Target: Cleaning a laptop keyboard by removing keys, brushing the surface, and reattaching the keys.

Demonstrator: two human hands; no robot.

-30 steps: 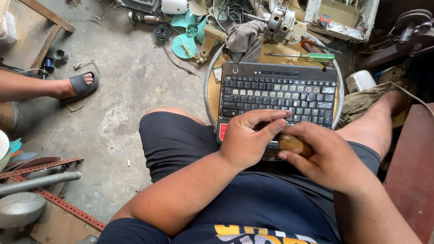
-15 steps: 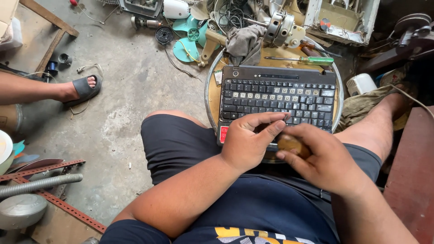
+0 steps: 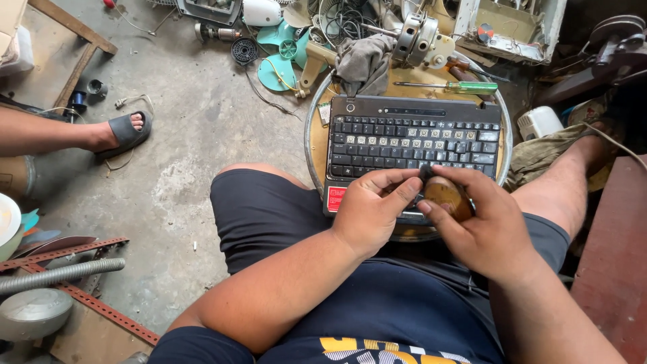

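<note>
Keyboard [image 3: 414, 145] keycaps can snap if you pry hard; your left hand [image 3: 371, 209] pinches the edge, right hand [image 3: 482, 226] grips a brown tool [image 3: 445, 195].

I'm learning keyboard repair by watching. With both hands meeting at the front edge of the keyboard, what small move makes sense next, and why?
Probably press the small dark piece down onto the keyboard: the left hand and right hand pinch it just above the bottom row, and the right hand also cradles a brown tool handle.
</note>
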